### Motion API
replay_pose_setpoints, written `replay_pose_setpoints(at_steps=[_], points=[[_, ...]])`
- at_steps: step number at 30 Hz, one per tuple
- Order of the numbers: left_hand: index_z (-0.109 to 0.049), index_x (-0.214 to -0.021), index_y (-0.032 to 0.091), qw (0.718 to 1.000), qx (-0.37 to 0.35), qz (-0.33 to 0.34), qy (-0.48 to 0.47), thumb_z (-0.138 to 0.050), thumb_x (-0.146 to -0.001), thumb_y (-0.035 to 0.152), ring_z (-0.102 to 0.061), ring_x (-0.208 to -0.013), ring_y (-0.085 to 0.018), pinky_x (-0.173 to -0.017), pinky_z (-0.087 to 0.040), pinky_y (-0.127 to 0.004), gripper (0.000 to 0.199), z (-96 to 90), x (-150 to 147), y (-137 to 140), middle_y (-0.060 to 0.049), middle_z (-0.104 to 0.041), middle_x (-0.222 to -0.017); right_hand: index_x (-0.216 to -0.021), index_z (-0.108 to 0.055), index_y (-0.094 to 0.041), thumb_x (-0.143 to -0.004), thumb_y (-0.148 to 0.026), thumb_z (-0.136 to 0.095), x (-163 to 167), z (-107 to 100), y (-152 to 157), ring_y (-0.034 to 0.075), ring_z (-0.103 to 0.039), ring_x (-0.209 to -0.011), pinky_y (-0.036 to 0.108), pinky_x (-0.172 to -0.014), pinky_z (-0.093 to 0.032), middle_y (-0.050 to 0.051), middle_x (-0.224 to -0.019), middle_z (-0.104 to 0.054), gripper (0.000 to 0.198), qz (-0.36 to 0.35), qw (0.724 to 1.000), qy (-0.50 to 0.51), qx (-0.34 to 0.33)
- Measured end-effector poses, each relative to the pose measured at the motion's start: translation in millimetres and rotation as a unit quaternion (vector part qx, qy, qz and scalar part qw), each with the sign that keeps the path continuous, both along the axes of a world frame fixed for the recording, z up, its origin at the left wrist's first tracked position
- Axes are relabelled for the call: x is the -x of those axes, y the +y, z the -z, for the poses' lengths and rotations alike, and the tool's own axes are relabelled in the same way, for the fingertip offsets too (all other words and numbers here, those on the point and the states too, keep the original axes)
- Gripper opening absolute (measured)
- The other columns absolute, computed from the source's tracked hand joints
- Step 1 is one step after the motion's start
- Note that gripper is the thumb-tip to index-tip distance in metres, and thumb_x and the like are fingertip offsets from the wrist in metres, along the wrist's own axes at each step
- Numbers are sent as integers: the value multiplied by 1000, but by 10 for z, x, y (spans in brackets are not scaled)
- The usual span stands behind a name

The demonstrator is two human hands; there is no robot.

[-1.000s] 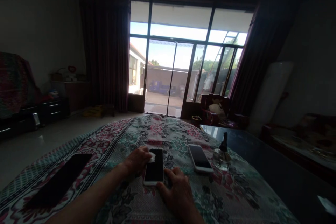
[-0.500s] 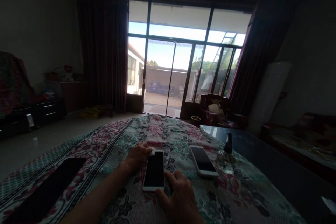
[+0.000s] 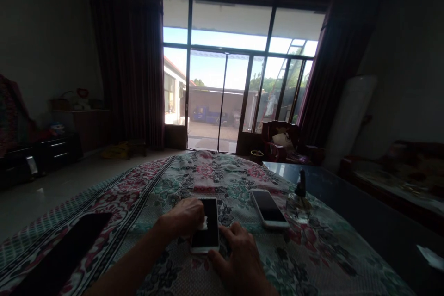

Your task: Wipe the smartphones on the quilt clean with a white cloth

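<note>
Glass doors (image 3: 204, 101) are glowing!

Dark curtains (image 3: 128, 64) are framing them on both sides. Outside, a ladder (image 3: 297, 46) is slanting skyward and something blue (image 3: 201, 114) is sitting in the yard (image 3: 208, 132). Back indoors, a dark armchair (image 3: 268, 131) is cradling a pale cushion (image 3: 282, 140), a tall white cylinder (image 3: 354, 113) is standing off right, and a red heart (image 3: 82, 93) is topping the left-hand cabinet (image 3: 92, 126)!

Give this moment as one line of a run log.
left hand: white wad held at phone | right hand: at phone's right edge | second phone: flat, further right | bottle: upright, beside second phone
</note>
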State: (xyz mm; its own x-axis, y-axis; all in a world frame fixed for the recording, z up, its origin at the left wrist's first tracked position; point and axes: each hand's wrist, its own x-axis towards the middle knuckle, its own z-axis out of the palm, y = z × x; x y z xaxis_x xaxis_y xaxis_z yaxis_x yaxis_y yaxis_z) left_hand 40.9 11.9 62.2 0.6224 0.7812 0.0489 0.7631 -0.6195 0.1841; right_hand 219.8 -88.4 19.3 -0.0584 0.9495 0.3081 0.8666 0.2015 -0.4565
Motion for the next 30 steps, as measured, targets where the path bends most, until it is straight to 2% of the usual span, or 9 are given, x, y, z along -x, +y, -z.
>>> replay_pose_setpoints(at_steps=[2, 5, 8, 12, 16, 26, 30], points=[[-65, -59, 17, 1000, -20, 2, 12, -57, -77, 13, -55, -66, -18, -66, -46, -29, 20, 8, -29, 8, -4, -59, -68, -111, -67, -30, -76, -40, -67, -8, 24, 8, 25, -56, -97, 35, -85, -37, 5, -100, -60, 37, -7, 1000, 0, -9], [-69, -72, 19, 998, -60, 0, 6, -50, -86, 17, -57, -82, -21, -72, -46, -29, 23, 59, -56, 89, -7, -63, -86, -108, -67, -30, -77, -41, -66, -18, 66, 23, 24, -56, -95, 35, -84, -37, 5, -99, -59, 33, -7, 1000, -2, -18], [-70, -83, 20, 995, -92, -26, -6, -42, -93, 19, -56, -89, -20, -75, -45, -28, 29, 148, -79, 219, -7, -62, -92, -108, -67, -29, -76, -42, -66, -20, 87, 30, 24, -56, -95, 36, -84, -36, 5, -99, -59, 34, -4, 1000, -3, -15], [-69, -94, 22, 991, -112, -67, -9, -41, -93, 19, -56, -92, -20, -76, -44, -27, 28, 261, -127, 364, -6, -61, -97, -108, -67, -29, -76, -45, -66, -18, 73, 22, 24, -55, -95, 36, -84, -36, 4, -98, -59, 35, -6, 1000, 1, -12], [-68, -99, 23, 988, -122, -90, -2, -42, -92, 18, -55, -99, -23, -77, -44, -28, 28, 296, -167, 409, -8, -61, -102, -109, -66, -29, -76, -44, -66, -15, 61, 10, 24, -54, -95, 36, -84, -35, 5, -99, -59, 36, -6, 1000, 7, -15], [-70, -87, 20, 993, -105, -38, 48, -45, -85, 12, -55, -97, -24, -72, -45, -30, 26, 117, -255, 173, -9, -62, -98, -100, -67, -27, -77, -42, -65, -13, 104, 30, 24, -54, -95, 35, -83, -35, 4, -98, -59, 29, -5, 1000, 8, -21], [-70, -75, 19, 995, -82, 2, 61, -49, -82, 14, -57, -83, -23, -69, -44, -30, 23, 33, -236, 63, -8, -62, -89, -99, -67, -27, -76, -41, -66, -21, 113, 30, 23, -54, -93, 34, -82, -34, 4, -97, -59, 27, -9, 999, 14, -30]])
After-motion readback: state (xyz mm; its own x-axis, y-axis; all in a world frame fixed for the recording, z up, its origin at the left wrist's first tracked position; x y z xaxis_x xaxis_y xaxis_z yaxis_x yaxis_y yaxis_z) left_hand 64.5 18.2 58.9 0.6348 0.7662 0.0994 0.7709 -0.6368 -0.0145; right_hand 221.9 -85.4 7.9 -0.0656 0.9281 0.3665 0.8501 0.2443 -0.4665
